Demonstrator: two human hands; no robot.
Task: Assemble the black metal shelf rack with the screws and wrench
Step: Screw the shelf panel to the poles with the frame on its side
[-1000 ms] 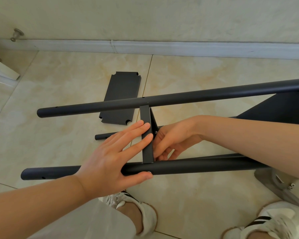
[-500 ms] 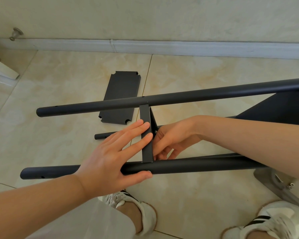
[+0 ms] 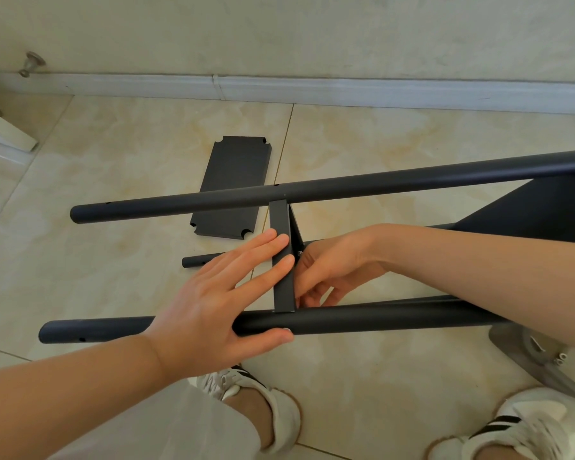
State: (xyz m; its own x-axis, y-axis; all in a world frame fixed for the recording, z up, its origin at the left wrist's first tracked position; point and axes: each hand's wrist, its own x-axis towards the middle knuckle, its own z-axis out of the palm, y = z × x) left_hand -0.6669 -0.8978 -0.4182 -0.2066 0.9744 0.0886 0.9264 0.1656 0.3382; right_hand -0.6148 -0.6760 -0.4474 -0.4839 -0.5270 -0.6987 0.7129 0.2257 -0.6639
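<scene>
A black shelf edge [image 3: 282, 257] spans two poles [image 3: 346, 185] above a tiled floor [image 3: 395, 137]. The left hand [image 3: 213, 297], fingers straight, presses it, thumb under the near pole [image 3: 379, 318], likely steadying the joint. The right hand's [image 3: 336, 267] fingers curl behind near a screw [image 3: 299, 253]; their grasp is hidden.

rack [image 3: 528, 214]: black, part-built, lying sideways | far tube [image 3: 395, 184] and near tube [image 3: 379, 318] parallel | shelf plate [image 3: 280, 220] edge-on between them | spare notched plate [image 3: 233, 174] flat on floor beyond
</scene>
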